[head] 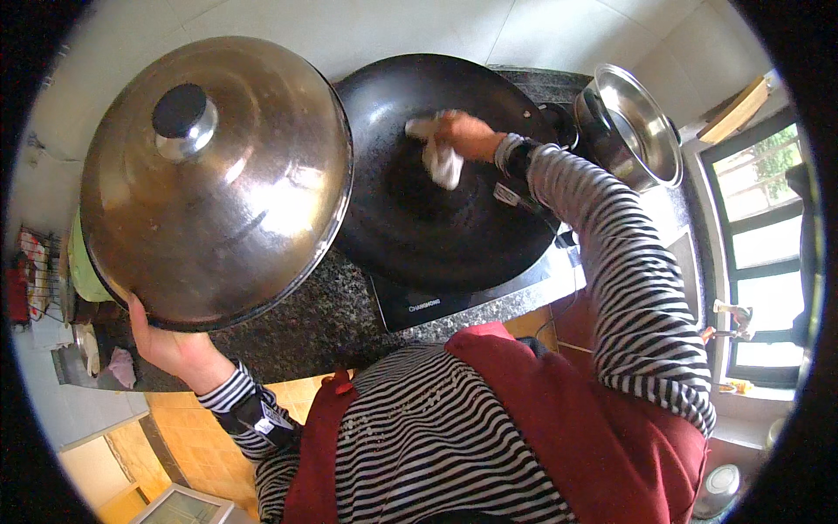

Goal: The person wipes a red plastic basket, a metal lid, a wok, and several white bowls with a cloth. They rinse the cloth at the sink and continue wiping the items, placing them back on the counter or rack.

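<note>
A large domed metal lid (216, 216) with a black-topped knob (179, 111) is tilted up at the left, its outside facing me. My left hand (171, 347) grips its lower rim; the fingers behind the lid are hidden. Right of the lid sits a wide black wok (406, 242) on a Changhong induction cooker (425, 313). Inside the wok, my right hand (461, 134) holds a crumpled white cloth (442, 164) against or just over the inner surface; contact cannot be told. The hand is slightly blurred.
A stainless steel pot (628, 131) stands right of the wok, close to my right forearm. The speckled stone counter (288, 327) runs below the lid and cooker. A pink cloth (122, 367) lies at the far left, and a barred window (759, 249) is at the right.
</note>
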`<action>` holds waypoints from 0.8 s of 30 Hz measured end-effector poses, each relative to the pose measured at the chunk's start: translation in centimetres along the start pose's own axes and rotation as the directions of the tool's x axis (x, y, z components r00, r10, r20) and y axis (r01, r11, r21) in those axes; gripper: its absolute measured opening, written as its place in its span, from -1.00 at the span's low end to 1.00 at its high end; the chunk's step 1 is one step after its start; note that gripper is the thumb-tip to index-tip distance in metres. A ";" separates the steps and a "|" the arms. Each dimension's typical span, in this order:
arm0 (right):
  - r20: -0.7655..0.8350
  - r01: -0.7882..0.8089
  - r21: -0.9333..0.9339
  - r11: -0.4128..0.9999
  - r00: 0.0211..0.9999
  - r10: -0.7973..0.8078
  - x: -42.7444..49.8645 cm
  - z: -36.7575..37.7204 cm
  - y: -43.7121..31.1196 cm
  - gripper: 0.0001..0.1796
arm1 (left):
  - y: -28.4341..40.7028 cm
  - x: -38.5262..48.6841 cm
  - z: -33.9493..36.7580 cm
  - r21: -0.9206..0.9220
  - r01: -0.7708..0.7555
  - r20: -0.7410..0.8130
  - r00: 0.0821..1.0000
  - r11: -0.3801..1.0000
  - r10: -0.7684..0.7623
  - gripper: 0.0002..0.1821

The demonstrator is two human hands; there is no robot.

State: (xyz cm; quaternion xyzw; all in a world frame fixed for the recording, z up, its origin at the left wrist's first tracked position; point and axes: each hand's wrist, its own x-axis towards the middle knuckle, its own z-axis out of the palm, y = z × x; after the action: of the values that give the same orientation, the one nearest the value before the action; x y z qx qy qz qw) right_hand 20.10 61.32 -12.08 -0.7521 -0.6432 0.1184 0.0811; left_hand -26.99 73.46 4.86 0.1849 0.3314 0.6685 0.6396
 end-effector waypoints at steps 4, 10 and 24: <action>-0.497 -0.046 0.191 0.980 0.857 0.137 7.1 2.3 -3.2 -0.66 | -0.4 -0.4 0.0 0.058 -0.023 0.026 0.999 0.998 0.022 -0.50; -0.161 0.644 0.531 0.551 0.715 -0.680 2.4 5.1 -12.3 -0.76 | -0.3 -0.3 0.6 0.012 0.050 0.023 0.998 0.999 -0.051 -0.50; -0.298 0.685 0.166 0.709 0.720 -0.626 3.8 5.5 -13.1 -0.55 | -0.6 -0.5 0.6 0.046 -0.011 -0.057 0.998 0.999 0.014 -0.50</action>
State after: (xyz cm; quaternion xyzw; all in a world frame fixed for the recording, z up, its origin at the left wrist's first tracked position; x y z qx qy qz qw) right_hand 6.62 66.95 -14.07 -0.4628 -0.8343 0.0825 0.2879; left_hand -26.05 73.04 4.98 0.1820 0.3636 0.6698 0.6213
